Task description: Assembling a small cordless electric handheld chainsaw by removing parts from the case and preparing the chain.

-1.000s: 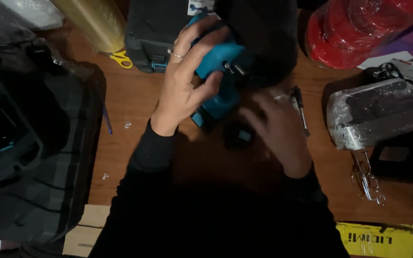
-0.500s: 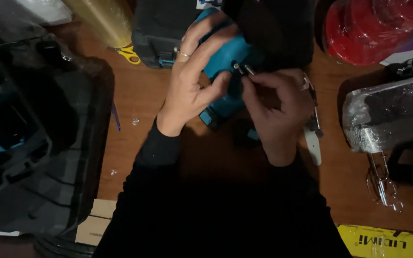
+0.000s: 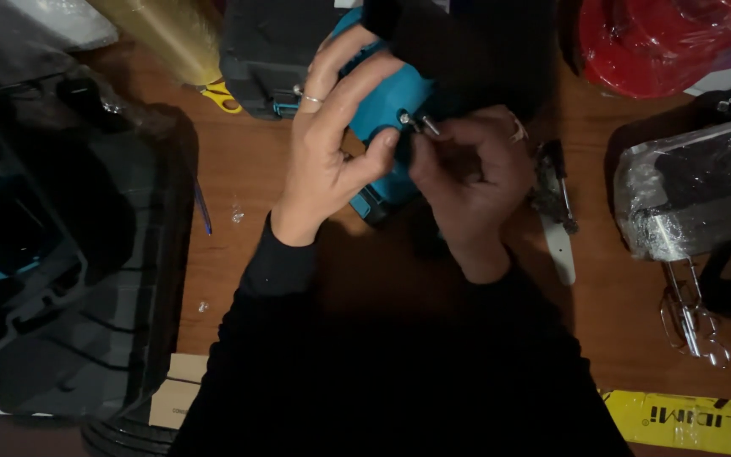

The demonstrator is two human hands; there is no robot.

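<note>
My left hand (image 3: 332,152) wraps over a teal and black power tool (image 3: 395,93) that lies on the wooden table (image 3: 239,254), a ring on one finger. My right hand (image 3: 467,178) is right beside it, fingertips pinched on a small metal screw or bit (image 3: 416,123) that sticks out of the tool's teal body. Both sleeves are black. The tool's far end is dark and hard to make out.
An open black moulded tool case (image 3: 52,254) fills the left side. Yellow-handled scissors (image 3: 222,97) lie at the top left. A small saw bar and chain (image 3: 556,220), a plastic-wrapped grey part (image 3: 695,195), a red wrapped object (image 3: 662,42) and a yellow box (image 3: 695,419) sit to the right.
My right hand has come up from below the tool to its teal body and closed its fingertips on the small metal piece. My left hand keeps its hold.
</note>
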